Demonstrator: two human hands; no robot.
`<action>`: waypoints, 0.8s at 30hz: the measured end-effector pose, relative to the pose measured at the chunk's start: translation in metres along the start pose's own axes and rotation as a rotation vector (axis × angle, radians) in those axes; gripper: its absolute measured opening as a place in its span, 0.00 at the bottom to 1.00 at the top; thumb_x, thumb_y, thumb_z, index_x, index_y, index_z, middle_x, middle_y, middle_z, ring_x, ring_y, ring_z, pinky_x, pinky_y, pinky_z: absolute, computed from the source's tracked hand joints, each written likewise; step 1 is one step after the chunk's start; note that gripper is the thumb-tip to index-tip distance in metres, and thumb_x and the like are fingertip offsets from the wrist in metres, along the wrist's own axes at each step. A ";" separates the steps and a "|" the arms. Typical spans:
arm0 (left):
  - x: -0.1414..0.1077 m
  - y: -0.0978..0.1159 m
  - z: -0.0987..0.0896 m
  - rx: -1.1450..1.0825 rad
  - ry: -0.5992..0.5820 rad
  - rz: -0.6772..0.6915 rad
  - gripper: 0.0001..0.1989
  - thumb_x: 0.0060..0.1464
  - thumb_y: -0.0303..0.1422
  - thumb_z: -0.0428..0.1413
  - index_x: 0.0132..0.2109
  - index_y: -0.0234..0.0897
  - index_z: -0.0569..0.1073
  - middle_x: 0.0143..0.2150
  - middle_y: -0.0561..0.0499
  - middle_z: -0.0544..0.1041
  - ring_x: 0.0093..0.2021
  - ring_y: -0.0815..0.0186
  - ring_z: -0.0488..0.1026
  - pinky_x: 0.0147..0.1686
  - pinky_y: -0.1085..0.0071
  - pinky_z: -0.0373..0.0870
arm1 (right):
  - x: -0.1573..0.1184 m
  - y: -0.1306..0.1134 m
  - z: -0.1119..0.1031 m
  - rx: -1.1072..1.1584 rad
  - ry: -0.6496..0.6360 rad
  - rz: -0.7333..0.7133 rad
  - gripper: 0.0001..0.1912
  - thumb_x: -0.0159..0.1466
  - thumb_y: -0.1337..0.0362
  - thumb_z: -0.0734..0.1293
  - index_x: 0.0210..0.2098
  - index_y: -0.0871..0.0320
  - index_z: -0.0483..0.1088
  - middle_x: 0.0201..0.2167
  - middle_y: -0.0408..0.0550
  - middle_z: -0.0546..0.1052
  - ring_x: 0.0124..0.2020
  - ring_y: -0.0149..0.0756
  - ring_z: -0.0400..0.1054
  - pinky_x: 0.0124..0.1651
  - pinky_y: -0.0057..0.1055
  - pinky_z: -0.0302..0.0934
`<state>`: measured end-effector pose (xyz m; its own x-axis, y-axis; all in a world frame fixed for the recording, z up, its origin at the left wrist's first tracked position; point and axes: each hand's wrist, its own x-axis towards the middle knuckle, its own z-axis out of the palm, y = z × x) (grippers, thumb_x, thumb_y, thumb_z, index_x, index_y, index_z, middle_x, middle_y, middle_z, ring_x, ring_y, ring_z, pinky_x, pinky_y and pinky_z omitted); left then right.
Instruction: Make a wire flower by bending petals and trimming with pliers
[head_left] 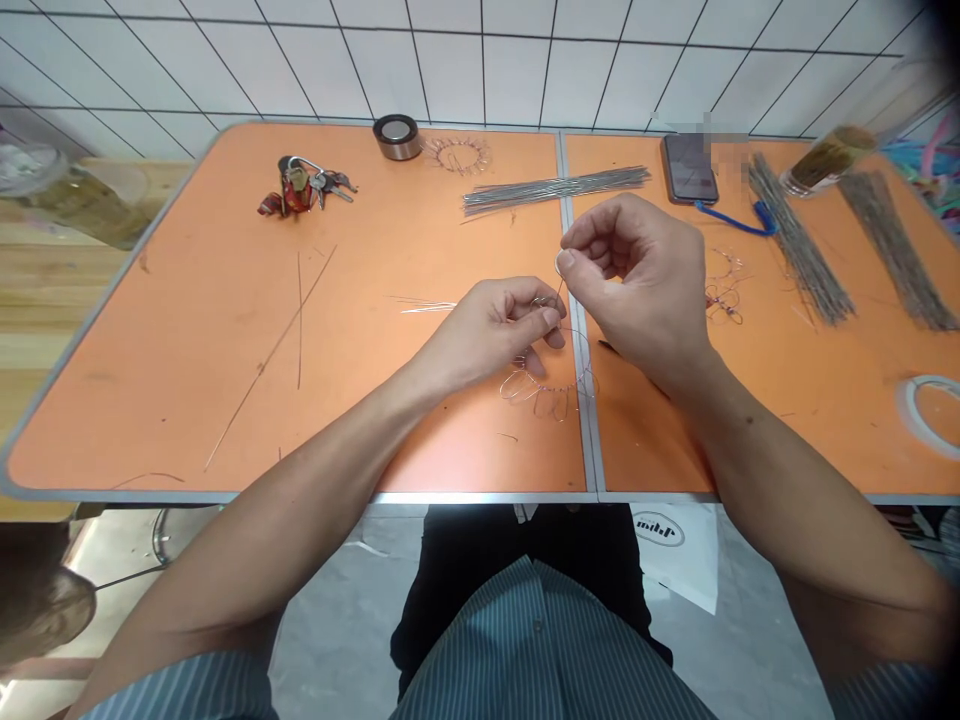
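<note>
My left hand [514, 325] pinches a thin wire piece whose looped ring [551, 388] hangs below its fingers over the seam of the orange table. Just up and to the right, my right hand [630, 270] has thumb and forefinger closed on the upper end of the wire, where a small loop shows at the fingertips. Several straight wires [427, 305] stick out to the left behind my left hand. Part of a dark thin tool [609, 347] shows beneath my right hand; the rest is hidden.
On the orange table [150, 380] lie keys [307, 187], a tape roll [397, 137], a wire ring [459, 156], a wire bundle [555, 190], a phone [688, 170] and more bundles [802, 240]. A jar [829, 160] lies at the back right, a white ring [930, 415] at the right.
</note>
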<state>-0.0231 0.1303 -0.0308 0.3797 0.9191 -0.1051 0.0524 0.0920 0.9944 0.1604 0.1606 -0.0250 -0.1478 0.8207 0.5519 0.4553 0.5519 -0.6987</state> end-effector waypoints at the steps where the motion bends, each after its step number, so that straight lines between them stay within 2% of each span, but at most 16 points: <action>1: 0.000 0.000 0.000 0.002 0.005 -0.002 0.04 0.66 0.30 0.62 0.40 0.35 0.79 0.37 0.46 0.85 0.27 0.66 0.82 0.31 0.70 0.80 | 0.001 0.000 0.000 0.004 -0.005 0.006 0.09 0.70 0.61 0.75 0.36 0.48 0.72 0.33 0.44 0.80 0.38 0.42 0.78 0.38 0.39 0.76; 7: 0.000 -0.001 -0.006 -0.080 -0.011 -0.081 0.09 0.65 0.35 0.66 0.37 0.36 0.79 0.36 0.46 0.87 0.25 0.67 0.81 0.29 0.73 0.76 | 0.004 -0.002 0.000 0.136 -0.063 0.156 0.07 0.68 0.62 0.75 0.37 0.49 0.74 0.32 0.43 0.80 0.33 0.38 0.76 0.34 0.37 0.75; 14: 0.003 -0.010 -0.010 -0.168 -0.061 -0.086 0.14 0.62 0.42 0.69 0.37 0.37 0.79 0.36 0.46 0.87 0.24 0.68 0.79 0.27 0.72 0.75 | 0.005 0.001 -0.002 0.286 -0.251 0.299 0.08 0.67 0.63 0.76 0.33 0.50 0.75 0.28 0.42 0.79 0.28 0.36 0.74 0.32 0.36 0.74; 18: 0.002 -0.010 -0.008 -0.155 -0.052 -0.070 0.15 0.62 0.44 0.69 0.39 0.39 0.76 0.37 0.47 0.87 0.23 0.68 0.79 0.26 0.72 0.74 | 0.005 0.001 -0.001 0.300 -0.225 0.342 0.08 0.65 0.67 0.76 0.32 0.51 0.75 0.27 0.42 0.79 0.27 0.35 0.73 0.32 0.36 0.73; 24: -0.001 -0.005 -0.004 -0.084 -0.015 -0.045 0.12 0.66 0.40 0.65 0.39 0.39 0.74 0.35 0.48 0.87 0.22 0.68 0.79 0.25 0.72 0.75 | 0.006 0.003 0.002 0.249 -0.195 0.327 0.08 0.63 0.69 0.75 0.31 0.52 0.74 0.26 0.41 0.78 0.25 0.34 0.71 0.29 0.34 0.69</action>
<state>-0.0275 0.1307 -0.0361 0.3923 0.9076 -0.1492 -0.0075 0.1653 0.9862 0.1589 0.1674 -0.0252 -0.2053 0.9570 0.2049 0.2841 0.2587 -0.9232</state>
